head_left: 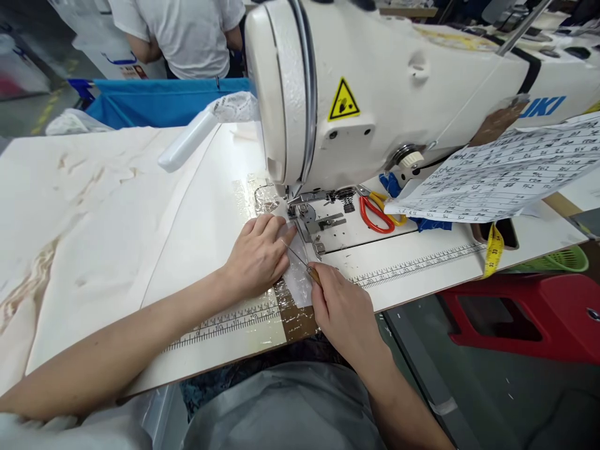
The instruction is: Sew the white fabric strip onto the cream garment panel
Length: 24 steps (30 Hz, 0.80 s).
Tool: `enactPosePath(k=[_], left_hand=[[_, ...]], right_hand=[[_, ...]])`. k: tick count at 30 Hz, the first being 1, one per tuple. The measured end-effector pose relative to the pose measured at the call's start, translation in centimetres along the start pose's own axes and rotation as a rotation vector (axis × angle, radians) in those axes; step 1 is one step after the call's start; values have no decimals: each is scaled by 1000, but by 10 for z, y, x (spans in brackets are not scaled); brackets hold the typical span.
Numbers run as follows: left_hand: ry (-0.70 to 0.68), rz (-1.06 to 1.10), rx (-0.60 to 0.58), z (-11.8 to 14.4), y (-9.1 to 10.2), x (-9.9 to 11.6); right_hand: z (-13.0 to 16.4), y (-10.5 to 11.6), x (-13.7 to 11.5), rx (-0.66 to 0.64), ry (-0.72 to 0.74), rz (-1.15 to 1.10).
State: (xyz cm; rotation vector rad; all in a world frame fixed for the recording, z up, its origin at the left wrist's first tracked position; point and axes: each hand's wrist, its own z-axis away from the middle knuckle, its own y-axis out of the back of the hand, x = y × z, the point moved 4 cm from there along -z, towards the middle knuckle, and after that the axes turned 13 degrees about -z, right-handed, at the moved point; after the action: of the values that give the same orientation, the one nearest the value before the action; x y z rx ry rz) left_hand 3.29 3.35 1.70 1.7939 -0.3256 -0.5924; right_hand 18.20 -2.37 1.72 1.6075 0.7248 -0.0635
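Note:
My left hand (260, 253) rests on the table just in front of the sewing machine (375, 69), its fingers bent and closed at the edge of a small white fabric piece (299, 281). The fingertips are close to the presser foot (291, 211). In my right hand (344, 309) is an awl (315, 274) with a short wooden handle, gripped between thumb and fingers. Its thin metal shaft slants up and left over the white piece towards my left fingers, where the tip is hard to make out. Part of the piece lies hidden beneath my left hand.
Scissors (377, 215) with red and yellow-orange handles lie right of the needle area. A written paper sheet (501, 169) hangs beside them, above a yellow tape measure (494, 250). Cream fabric (94, 206) spreads over the left side. Behind the blue cloth bin (164, 103) is a person (187, 37).

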Motion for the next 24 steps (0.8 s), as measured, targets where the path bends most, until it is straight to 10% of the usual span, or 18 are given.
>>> enactPosePath(k=[10,24], left_hand=[[-24,-107,31,-6,0,-16],[-103,-14,34,3,6,14]], right_hand=[[2,1,2,65,-39,-334],[15,7,3,26,-58,-357]])
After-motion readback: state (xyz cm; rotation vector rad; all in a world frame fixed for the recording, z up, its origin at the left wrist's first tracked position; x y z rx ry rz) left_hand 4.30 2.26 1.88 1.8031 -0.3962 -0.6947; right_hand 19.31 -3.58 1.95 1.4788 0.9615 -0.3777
